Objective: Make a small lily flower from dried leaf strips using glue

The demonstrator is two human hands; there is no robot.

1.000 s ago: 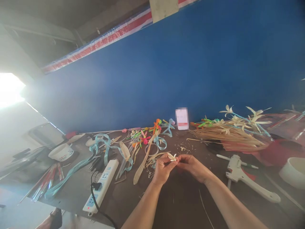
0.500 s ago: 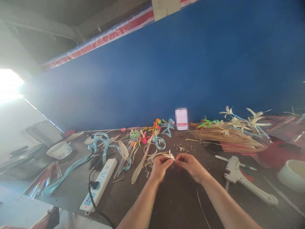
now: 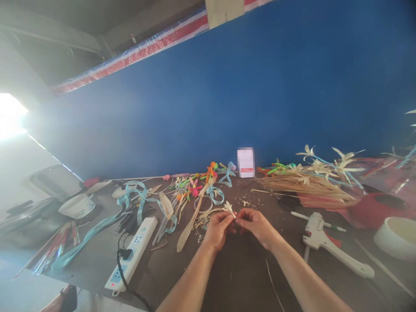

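A small cream flower of dried husk with pointed petals stands between my hands, over the middle of the dark table. My left hand pinches it near its base between thumb and forefinger. From the other side, my right hand closes thumb and forefinger at the flower's lower end, the fingertips of both hands almost meeting. Just what lies between the right fingertips is partly hidden. Dried husk strips lie left of my left hand, and small scraps are scattered beyond the hands.
A white glue gun lies at the right, near a white bowl. At the left are a power strip with a plugged-in cord and blue ribbon. Finished husk flowers and straw lie at the back right.
My right hand has moved slightly left, bringing its fingertips up to the flower's base. The flower now tilts a little more upright. The whole view has shifted slightly.
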